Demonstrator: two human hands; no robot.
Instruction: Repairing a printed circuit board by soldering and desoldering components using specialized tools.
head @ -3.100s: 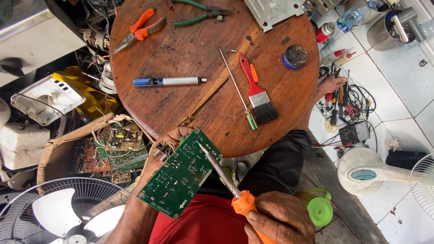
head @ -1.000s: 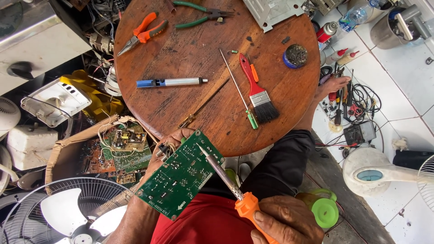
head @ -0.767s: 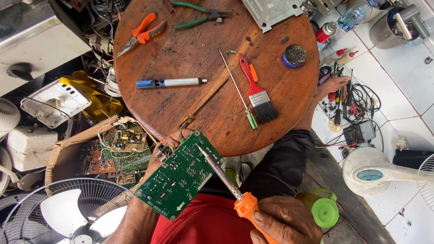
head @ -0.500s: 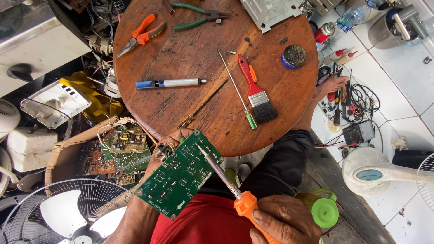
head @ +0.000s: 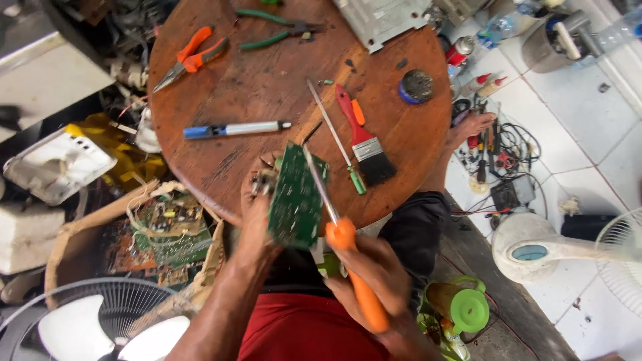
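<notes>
Gripping a flat green circuit board (head: pixel 295 197), the left hand (head: pixel 257 207) tilts it.

brush (head: pixel 364 137) on table (head: pixel 267 87), pen (head: pixel 234 129) left

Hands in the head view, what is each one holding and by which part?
The left hand holds a green circuit board by its left edge. The right hand holds an orange-handled screwdriver by the handle, its shaft lying across the board.
</notes>
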